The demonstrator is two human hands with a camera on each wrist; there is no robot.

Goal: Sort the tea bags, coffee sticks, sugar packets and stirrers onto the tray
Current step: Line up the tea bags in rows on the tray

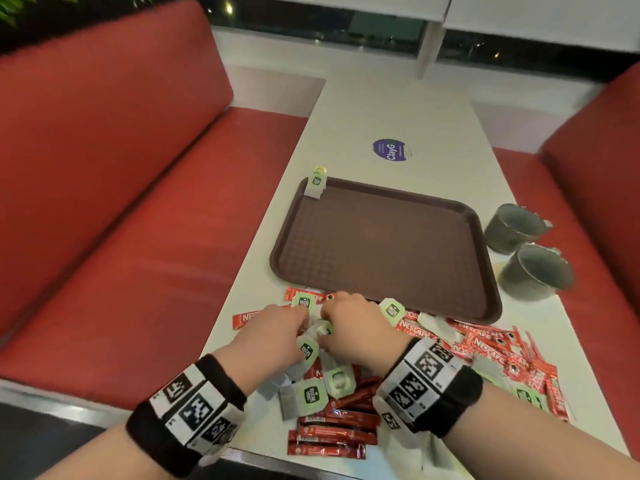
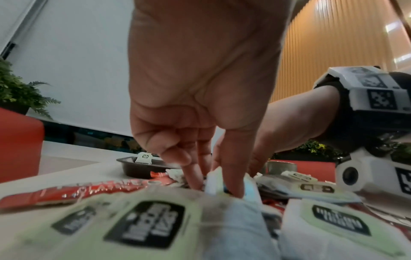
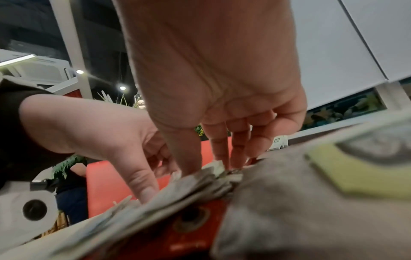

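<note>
- Two hands seen from the head view, both lowered into the heap of packets at the near end of the white table (image 1: 398, 112). Left hand (image 1: 273, 332) and right hand (image 1: 356, 327) almost meeting, fingertips down among the tea bags (image 1: 306, 349); fingers hidden under the knuckles, grip not readable from above.
- Brown tray (image 1: 384, 244) just beyond the hands, bare but for one tea bag on tray (image 1: 316, 184) propped at its far left corner.
- Red coffee sticks (image 1: 332, 434) scattered under and to either side of the hands, densest at the right. Two grey cups (image 1: 512, 230) standing right of the tray, off it.
- Left wrist view: left hand (image 2: 200, 88) pointing down, thumb (image 2: 232, 167) and forefinger set narrowly apart, tips pressed on a pale packet (image 2: 213, 183) between them; remaining fingers curled inward. Whether the packet is pinched or merely touched cannot be told. Right hand (image 2: 278, 126) close behind.
- Right wrist view: right hand (image 3: 213, 79) with fingers straight and close together, tips buried in a folded stack of tea bags (image 3: 189, 186); thumb on the near side of the stack. Left hand (image 3: 111, 133) alongside, one finger touching the same stack. Foreground heavily blurred.
</note>
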